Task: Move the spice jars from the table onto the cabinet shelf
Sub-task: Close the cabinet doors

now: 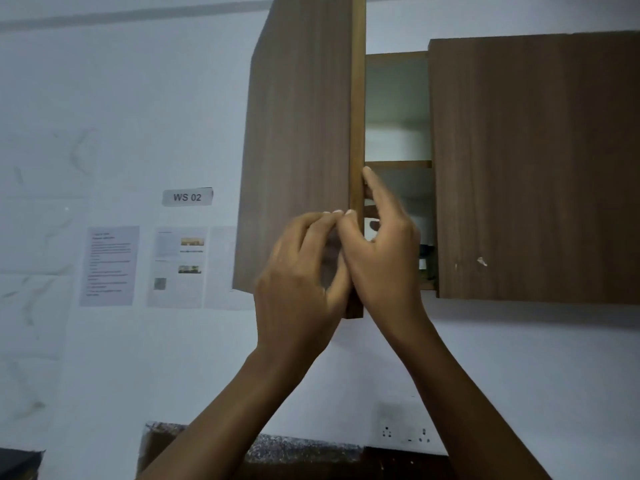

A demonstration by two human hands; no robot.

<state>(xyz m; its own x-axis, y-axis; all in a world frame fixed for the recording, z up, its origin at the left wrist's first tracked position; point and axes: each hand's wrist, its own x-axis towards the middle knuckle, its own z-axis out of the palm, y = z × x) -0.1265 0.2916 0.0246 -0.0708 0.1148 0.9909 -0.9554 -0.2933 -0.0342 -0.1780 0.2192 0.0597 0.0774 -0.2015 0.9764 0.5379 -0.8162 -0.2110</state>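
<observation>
Fingers (372, 183) of your right hand (381, 251): the index lies straight up the free edge of the left door (298, 133), the rest curl round that edge into the cabinet, so the right hand grips the door. Fingers (322, 220) of your left hand (298, 268) are bent, tips on the door's outer face right at the edge. I can't tell whether they clamp it or just press.

Neither hand holds a jar. No spice jars can be made out, and the table is out of view. Small dark shapes sit low in the cabinet behind your right hand, too blurred to name.

My read is that you're working the door, not placing anything. The door stands part open, with only a narrow gap to the closed right door (533, 168). The shelf (398, 164) shows through that gap.

To do it well:
- Move the door with one hand and free the other for jars.
- Keep your fingertips off the hinge side and out of the gap.
- Open it wide so the shelf is fully reachable.

Pose: both forearms rise steeply from below and converge, with the hands touching either side of the door's lower edge.
</observation>
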